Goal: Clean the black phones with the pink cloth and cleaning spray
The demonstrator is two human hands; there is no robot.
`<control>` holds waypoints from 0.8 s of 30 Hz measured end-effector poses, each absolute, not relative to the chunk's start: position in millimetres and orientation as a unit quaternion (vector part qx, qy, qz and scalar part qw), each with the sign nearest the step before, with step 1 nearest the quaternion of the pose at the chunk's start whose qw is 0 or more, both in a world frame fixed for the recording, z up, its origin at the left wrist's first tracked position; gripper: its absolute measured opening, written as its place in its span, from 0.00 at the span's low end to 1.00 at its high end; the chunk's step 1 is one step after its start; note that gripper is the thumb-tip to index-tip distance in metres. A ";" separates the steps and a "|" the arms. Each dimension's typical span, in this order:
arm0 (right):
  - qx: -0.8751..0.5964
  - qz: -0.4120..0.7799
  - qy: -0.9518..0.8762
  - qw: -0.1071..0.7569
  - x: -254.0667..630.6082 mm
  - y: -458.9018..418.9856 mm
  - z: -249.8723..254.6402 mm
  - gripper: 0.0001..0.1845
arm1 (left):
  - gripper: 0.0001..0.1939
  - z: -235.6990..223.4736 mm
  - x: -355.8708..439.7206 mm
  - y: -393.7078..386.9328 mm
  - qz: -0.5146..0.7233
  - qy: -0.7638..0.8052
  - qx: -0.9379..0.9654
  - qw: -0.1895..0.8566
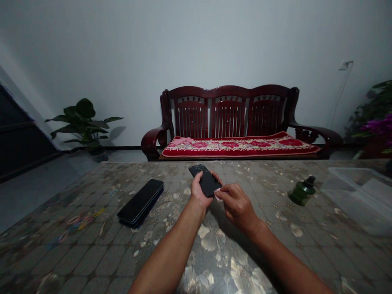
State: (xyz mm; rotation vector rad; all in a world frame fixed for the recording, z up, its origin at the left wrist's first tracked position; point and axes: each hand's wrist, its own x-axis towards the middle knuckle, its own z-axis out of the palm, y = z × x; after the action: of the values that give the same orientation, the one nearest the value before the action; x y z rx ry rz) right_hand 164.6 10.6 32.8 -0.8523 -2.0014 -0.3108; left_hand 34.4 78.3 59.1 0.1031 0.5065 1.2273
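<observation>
Above the table [260,175], left hand [198,191] grips the phone [209,184]; right hand [239,204] pinches a pale cloth [217,195] at its near corner. Looks like wiping; next stroke probably needs a steady left grip.

A patterned tabletop [104,265] bears stacked phones [141,201], coloured bands [85,222], a green bottle [302,192] and a clear box [344,206].

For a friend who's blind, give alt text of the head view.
The left hand holds a black rectangular phone; the right hand pinches a small pale-pink scrap by its near edge, above a grey floral-patterned table.
</observation>
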 end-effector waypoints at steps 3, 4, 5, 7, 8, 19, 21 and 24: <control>-0.364 -0.124 -0.802 0.457 166.4 11.5 33.0 0.23 | 0.16 61.4 33.0 77.7 0.552 0.207 0.060 0.805; -0.364 -0.121 -0.802 0.457 166.0 11.3 32.8 0.23 | 0.16 61.7 32.6 77.6 0.552 0.205 0.066 0.806; -0.360 -0.118 -0.805 0.456 165.3 10.9 32.6 0.23 | 0.16 61.7 32.2 77.6 0.551 0.205 0.073 0.805; -0.350 -0.117 -0.812 0.453 164.1 10.5 32.0 0.23 | 0.16 61.0 31.5 77.7 0.548 0.205 0.086 0.806; -0.348 -0.118 -0.813 0.452 164.1 10.8 31.5 0.23 | 0.16 60.6 31.3 77.8 0.547 0.204 0.092 0.807; -0.373 -0.102 -0.809 0.443 166.5 13.6 27.1 0.23 | 0.18 56.8 24.1 84.8 0.488 0.290 0.132 0.813; -0.374 -0.099 -0.812 0.437 165.4 13.0 26.0 0.22 | 0.18 49.9 23.0 87.4 0.466 0.332 0.161 0.804; -0.381 -0.088 -0.819 0.421 164.1 13.0 21.7 0.20 | 0.18 35.1 22.8 90.3 0.490 0.387 0.242 0.742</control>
State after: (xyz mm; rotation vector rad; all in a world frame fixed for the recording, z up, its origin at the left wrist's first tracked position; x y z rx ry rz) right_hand 164.1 13.0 21.7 -0.9556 -2.0511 -0.2205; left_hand 22.8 90.3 35.1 0.5294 0.8489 1.0747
